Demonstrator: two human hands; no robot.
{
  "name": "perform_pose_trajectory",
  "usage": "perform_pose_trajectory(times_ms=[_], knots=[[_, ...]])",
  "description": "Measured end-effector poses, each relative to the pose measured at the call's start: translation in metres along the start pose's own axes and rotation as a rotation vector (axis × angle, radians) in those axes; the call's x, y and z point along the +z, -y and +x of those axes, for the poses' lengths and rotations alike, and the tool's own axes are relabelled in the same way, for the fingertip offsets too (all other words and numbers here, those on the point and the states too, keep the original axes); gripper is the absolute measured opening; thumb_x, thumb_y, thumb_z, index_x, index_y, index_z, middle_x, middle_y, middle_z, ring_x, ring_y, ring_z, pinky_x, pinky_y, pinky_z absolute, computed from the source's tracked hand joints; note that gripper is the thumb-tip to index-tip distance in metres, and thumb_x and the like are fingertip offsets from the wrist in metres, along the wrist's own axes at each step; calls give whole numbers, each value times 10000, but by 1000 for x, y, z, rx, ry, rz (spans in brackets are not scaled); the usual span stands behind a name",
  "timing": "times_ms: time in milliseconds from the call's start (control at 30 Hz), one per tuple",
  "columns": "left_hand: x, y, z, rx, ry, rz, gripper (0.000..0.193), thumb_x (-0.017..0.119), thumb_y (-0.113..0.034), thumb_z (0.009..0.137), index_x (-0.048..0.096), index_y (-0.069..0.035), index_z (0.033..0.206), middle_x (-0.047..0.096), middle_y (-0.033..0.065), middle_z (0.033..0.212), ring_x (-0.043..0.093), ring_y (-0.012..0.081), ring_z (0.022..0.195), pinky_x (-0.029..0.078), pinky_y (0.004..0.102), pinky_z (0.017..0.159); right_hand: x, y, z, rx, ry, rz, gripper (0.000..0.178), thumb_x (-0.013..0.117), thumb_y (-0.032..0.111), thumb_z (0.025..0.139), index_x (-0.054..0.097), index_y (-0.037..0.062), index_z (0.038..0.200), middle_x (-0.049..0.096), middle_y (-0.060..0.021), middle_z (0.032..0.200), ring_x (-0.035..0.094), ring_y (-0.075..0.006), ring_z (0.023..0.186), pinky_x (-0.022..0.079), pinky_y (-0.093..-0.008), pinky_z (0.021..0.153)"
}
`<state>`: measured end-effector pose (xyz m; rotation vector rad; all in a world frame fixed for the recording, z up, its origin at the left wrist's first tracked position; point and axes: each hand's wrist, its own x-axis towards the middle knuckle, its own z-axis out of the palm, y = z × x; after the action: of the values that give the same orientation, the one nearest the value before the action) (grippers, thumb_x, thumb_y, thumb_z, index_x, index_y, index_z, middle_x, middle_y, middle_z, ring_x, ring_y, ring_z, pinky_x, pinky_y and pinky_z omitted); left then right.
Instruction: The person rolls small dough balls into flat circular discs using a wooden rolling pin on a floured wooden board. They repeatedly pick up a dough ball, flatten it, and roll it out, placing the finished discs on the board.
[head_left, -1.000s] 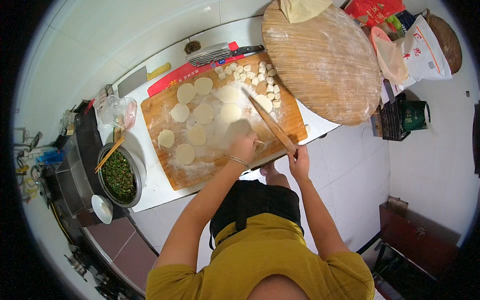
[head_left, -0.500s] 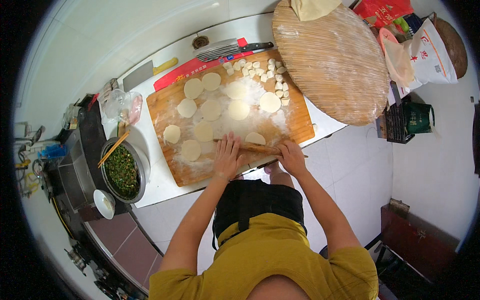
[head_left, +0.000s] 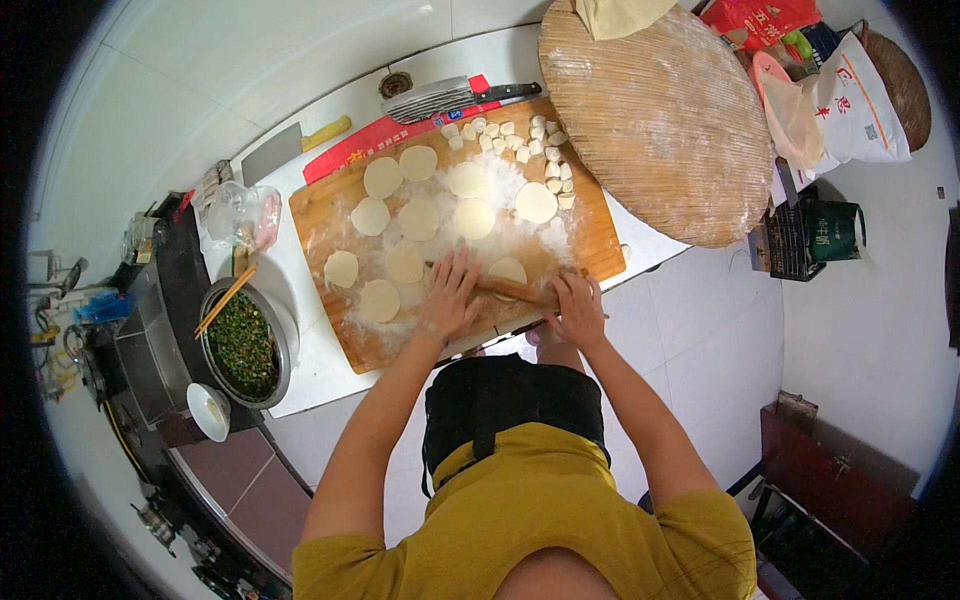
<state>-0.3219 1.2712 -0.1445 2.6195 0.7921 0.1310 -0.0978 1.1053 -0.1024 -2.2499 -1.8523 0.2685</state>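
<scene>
A wooden rolling pin [head_left: 518, 291] lies across the near part of a floured wooden board [head_left: 598, 240]. My left hand [head_left: 452, 295] holds down its left part under the palm, fingers stretched forward. Over its right end, my right hand [head_left: 577, 308] bends its fingers round the wood. Just beyond the pin, partly covered by it, is a small dough round [head_left: 509, 269]. Several flat dough wrappers [head_left: 419, 219] are spread over the board's left and middle. Small cut dough pieces [head_left: 553, 170] cluster at the far right, beside loose white flour [head_left: 509, 185].
Left of the board stands a metal bowl [head_left: 285, 370] of chopped green filling, chopsticks [head_left: 226, 300] across its rim. A white bowl [head_left: 208, 411] is nearby. A cleaver [head_left: 272, 153] and black-handled knife [head_left: 508, 92] lie behind. A round slatted tray [head_left: 660, 120] overlaps the board's far right corner.
Both hands and the rolling pin have shifted slightly forward and left. The pin now crosses more of the dough round. The whole view has drifted a little.
</scene>
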Motion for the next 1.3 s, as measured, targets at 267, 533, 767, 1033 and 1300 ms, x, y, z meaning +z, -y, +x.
perform_pose_trajectory(times_ms=[267,533,767,1033,1300], knots=[[-23,-22,65,-167,-367,-206,620,595,-228,851,381,-42,1403,344,208,1456,328,387,1337,262,492,1105,-14,-20,22,181,25,270,239,661,180,821,580,29,987,575,-185,917,556,-353,904,440,-446,793],[14,-52,55,-480,-175,-1792,489,632,-8,785,499,-31,1255,548,100,1236,508,226,1165,394,362,1006,-12,-22,-2,501,414,1100,209,577,199,938,532,-5,944,583,-72,913,571,-183,840,464,-341,708],[16,-29,47,-700,174,-1611,260,665,-97,841,589,-48,1085,642,48,988,628,173,862,519,332,774,-24,-6,4,361,-15,472,262,689,117,795,533,53,997,556,-104,887,596,-285,823,493,-380,681],[-24,-39,3,-483,-250,-427,426,630,-145,833,535,-49,1237,517,202,1275,541,383,1107,454,497,928,-27,-30,5,169,-25,320,319,703,106,728,548,71,1005,566,-119,948,587,-337,889,494,-427,739],[-7,-7,18,-188,-75,-46,689,548,-302,879,267,-105,1477,206,158,1549,219,386,1406,189,504,1143,-9,-28,51,-117,18,33,457,683,272,792,550,91,1190,529,-121,1160,497,-323,1065,391,-435,894]])
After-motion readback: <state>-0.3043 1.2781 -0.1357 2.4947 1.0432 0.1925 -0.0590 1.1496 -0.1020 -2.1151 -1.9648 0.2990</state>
